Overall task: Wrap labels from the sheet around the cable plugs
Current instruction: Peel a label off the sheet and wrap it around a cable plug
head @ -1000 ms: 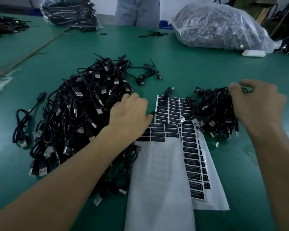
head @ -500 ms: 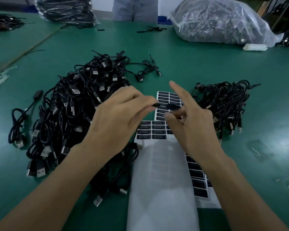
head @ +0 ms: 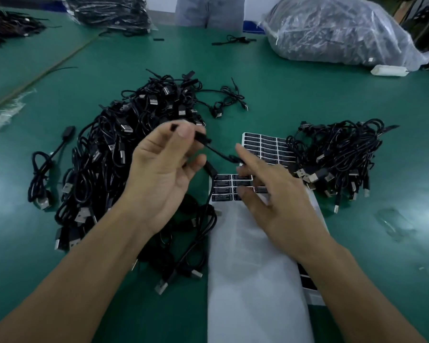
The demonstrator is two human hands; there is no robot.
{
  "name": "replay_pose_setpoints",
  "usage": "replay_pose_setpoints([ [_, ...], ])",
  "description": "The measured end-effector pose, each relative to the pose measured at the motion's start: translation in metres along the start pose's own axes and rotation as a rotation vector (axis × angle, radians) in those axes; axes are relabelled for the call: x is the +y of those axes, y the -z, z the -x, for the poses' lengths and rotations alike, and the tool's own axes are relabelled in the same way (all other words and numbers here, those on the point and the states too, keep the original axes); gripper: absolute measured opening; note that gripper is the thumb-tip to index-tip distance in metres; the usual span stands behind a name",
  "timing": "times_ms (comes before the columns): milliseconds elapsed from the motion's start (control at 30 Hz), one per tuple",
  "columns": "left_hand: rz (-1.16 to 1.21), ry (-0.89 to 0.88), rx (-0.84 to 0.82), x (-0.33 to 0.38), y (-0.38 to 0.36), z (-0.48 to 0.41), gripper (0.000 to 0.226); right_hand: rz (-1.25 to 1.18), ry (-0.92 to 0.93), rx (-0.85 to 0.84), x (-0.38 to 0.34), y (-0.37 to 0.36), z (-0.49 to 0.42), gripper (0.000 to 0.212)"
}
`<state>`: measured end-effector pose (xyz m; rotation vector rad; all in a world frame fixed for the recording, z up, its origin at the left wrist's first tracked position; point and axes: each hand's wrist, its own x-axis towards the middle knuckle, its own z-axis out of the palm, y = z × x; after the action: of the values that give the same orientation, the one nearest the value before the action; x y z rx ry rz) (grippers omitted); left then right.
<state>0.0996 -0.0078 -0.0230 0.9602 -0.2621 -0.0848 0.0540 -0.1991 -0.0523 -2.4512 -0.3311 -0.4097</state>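
Nearest me lies the label sheet (head: 245, 280), mostly bare white backing, with four short rows of black labels left at its far end. A second sheet (head: 268, 147) shows from under it, further off. Two hands hang over that far end. The left hand (head: 169, 169) pinches one black plug (head: 201, 139) between thumb and fingertips, and its cable (head: 218, 153) droops across toward the right hand (head: 270, 194). That hand has its forefinger straight and the other fingers loosely bent. It seems to grip nothing, though blur hides whether the fingertip touches the cable. Two heaps of black cables flank the sheet on the green table (head: 307, 100): a big heap (head: 114, 157) to its left, a smaller heap (head: 339, 164) to its right. Beyond the sheet sit two plastic bags of cables (head: 332, 30).
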Motion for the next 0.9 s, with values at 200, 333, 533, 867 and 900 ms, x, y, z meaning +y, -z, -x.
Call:
replay_pose_setpoints([
  [200, 0.194, 0.061, 0.018, 0.009, -0.003, -0.005, 0.029, 0.208, -0.264, 0.013, 0.001, 0.013, -0.001, 0.072],
  [333, -0.1, -0.097, 0.08, 0.015, -0.002, -0.004, 0.037, 0.269, -0.449, -0.033, -0.005, 0.019, 0.002, 0.096],
  [533, -0.804, -0.528, -0.008, 0.018, -0.011, -0.002, 0.049, 0.192, -0.6, -0.169, -0.01, 0.022, 0.0, 0.108],
  [867, -1.278, -0.552, -0.27, -0.004, -0.02, 0.005, 0.038, 0.021, -0.498, 0.016, -0.009, 0.016, -0.001, 0.048],
  [900, -1.292, -0.521, -0.259, -0.008, -0.017, 0.006, 0.037, -0.005, -0.477, 0.043, -0.008, 0.016, -0.001, 0.051],
])
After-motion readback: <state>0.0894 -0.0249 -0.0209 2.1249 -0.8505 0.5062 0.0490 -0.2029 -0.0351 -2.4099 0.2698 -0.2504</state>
